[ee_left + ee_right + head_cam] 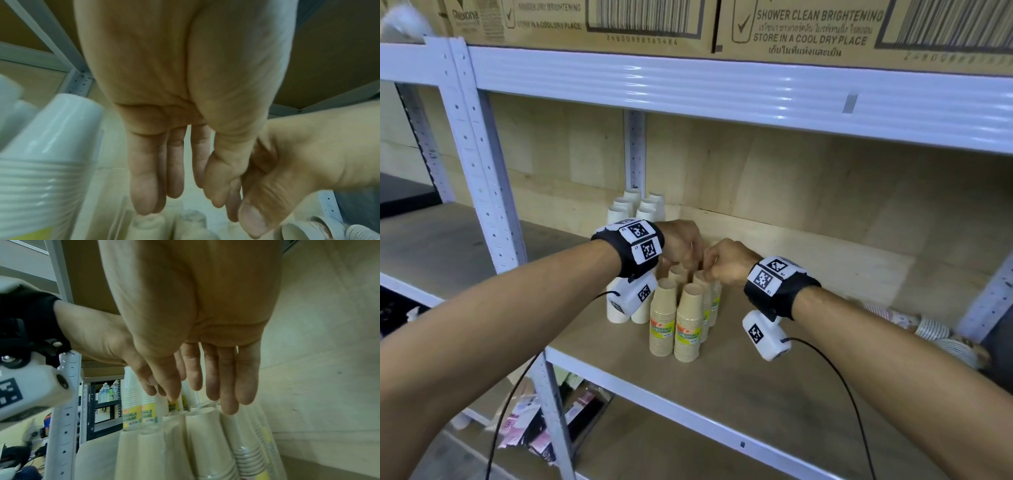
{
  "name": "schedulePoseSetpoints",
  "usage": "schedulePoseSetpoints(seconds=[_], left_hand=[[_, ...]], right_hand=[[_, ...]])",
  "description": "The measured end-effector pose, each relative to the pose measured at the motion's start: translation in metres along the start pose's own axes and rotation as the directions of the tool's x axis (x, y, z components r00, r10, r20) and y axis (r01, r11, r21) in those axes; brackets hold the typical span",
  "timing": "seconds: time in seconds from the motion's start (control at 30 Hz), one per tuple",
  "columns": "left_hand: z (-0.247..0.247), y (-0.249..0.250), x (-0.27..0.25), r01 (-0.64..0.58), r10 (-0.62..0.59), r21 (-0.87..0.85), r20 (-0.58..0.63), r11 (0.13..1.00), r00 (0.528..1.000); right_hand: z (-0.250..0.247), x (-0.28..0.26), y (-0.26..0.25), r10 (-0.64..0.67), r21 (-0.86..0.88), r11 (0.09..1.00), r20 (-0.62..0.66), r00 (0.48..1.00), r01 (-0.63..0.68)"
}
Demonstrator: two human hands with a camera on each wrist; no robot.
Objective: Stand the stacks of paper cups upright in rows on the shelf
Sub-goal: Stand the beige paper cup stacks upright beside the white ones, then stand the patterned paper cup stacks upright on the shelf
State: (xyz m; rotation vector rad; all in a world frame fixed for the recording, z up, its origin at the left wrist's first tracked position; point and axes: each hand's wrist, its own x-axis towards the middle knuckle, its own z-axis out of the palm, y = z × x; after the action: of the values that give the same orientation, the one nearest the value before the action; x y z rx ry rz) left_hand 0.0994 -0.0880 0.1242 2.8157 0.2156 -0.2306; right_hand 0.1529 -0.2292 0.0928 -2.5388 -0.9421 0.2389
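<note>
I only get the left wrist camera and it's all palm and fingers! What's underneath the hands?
Observer: Brown cup stacks stand upright on the shelf, right below the left hand and the right hand.
Operator: Do they have stickers on them?
Observer: Yes, each front stack has a yellow and green label round its lower half.
Operator: What's way up top?
Observer: Cardboard boxes with barcodes sit on the level above.
</note>
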Motion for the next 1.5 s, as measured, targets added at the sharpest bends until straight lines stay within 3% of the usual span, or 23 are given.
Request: schedulePoseSetpoints(seconds=[0.23, 0.43, 0.83, 1.1, 1.23, 1.37, 1.5], left_hand=[[-0.002, 0.047, 0.025, -0.107, 0.11, 0.054, -0.059, 0.993, 0.992], [0.015, 0.101, 0.047, -0.233, 0.235, 0.054, -0.038, 0.971, 0.971], [0.085, 0.2, 0.085, -0.433, 0.433, -0.021, 0.009, 0.901, 0.901], [0.133, 0.251, 0.103, -0.45, 0.456, -0.095, 0.052, 0.888, 0.889], [0.155, 0.269, 0.112, -0.43, 0.44, -0.122, 0.066, 0.894, 0.896], [0.176, 0.282, 0.124, -0.396, 0.412, -0.155, 0.096, 0.905, 0.906], [0.191, 0.292, 0.134, -0.37, 0.395, -0.17, 0.149, 0.913, 0.906]], right_hand=[[-0.024, -0.016, 0.048, 0.106, -0.023, 0.994, -0.111, 0.988, -0.109], [-0.047, -0.041, 0.105, 0.265, 0.001, 0.963, -0.199, 0.944, -0.27], [-0.09, -0.122, 0.227, 0.55, -0.015, 0.808, -0.34, 0.763, -0.589], [-0.07, -0.168, 0.296, 0.703, 0.103, 0.691, -0.326, 0.632, -0.716], [-0.056, -0.181, 0.322, 0.737, 0.199, 0.666, -0.323, 0.594, -0.719], [-0.047, -0.185, 0.336, 0.8, 0.24, 0.587, -0.316, 0.509, -0.773], [-0.038, -0.186, 0.347, 0.837, 0.266, 0.543, -0.245, 0.489, -0.796]])
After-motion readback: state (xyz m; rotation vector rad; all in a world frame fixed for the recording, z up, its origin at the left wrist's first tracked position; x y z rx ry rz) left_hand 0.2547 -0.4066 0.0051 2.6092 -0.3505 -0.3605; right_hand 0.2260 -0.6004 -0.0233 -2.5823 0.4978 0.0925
